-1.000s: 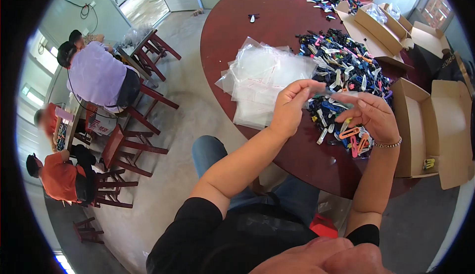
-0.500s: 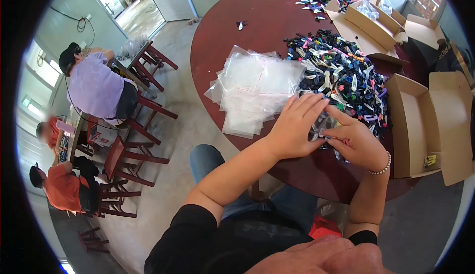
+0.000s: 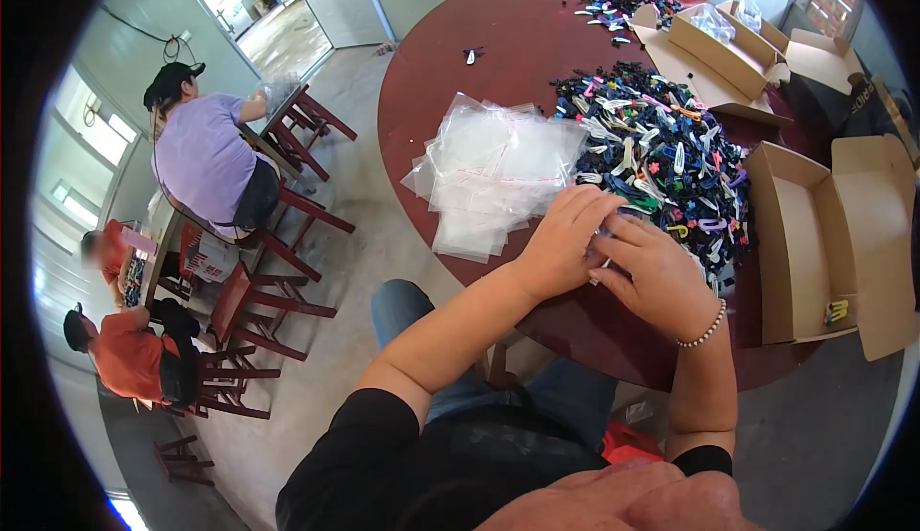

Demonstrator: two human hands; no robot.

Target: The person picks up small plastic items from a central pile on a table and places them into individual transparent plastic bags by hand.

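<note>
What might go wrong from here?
The small item, mostly hidden between the left hand and right hand, might slip into the crowded clip pile and get lost. The loose, overlapping clear bags near the edge of the table might slide off if brushed.

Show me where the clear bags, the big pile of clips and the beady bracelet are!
Clear bags (image 3: 500, 159): head view, middle of the stack.
Pile of clips (image 3: 661, 152): head view, middle of the heap.
Bracelet (image 3: 711, 332): head view, on its beads.
</note>
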